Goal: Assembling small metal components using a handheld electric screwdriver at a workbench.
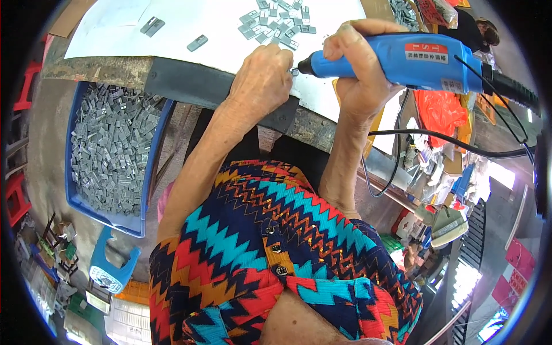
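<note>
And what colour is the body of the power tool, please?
The power tool's body is mainly blue; it shows best in the head view.

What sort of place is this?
Probably a small workshop for assembly work: the right hand grips a corded blue power tool, small grey parts lie on the white tabletop, and similar pieces fill a blue bin.

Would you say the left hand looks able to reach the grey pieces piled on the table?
Probably yes: the grey pile lies just beyond the left hand, with nothing seen between, though the blue tool is close.
</note>
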`<state>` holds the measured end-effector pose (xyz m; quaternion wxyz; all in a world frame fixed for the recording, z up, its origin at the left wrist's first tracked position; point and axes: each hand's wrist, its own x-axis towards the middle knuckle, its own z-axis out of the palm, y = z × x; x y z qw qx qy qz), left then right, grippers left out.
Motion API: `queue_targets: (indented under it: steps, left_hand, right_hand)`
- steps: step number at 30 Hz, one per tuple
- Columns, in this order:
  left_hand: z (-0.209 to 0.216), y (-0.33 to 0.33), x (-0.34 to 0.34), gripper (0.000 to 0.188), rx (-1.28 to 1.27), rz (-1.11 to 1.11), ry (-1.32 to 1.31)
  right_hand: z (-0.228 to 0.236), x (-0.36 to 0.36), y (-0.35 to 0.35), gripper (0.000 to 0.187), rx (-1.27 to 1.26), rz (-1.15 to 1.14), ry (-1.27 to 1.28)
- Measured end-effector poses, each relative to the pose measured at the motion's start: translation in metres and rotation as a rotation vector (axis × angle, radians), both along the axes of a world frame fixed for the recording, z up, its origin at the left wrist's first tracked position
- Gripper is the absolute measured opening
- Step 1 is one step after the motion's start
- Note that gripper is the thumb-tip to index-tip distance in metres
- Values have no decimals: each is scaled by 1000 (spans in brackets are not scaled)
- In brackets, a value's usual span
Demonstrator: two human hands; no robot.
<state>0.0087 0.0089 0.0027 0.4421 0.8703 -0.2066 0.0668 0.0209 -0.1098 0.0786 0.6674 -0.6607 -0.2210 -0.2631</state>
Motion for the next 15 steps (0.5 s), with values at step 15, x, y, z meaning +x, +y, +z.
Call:
queue_targets:
  steps: [15]
  left_hand:
    - [-1,-1,0,8,-74,-13,-13]
  right_hand:
    - [5,-6,0,18,-160,15,56]
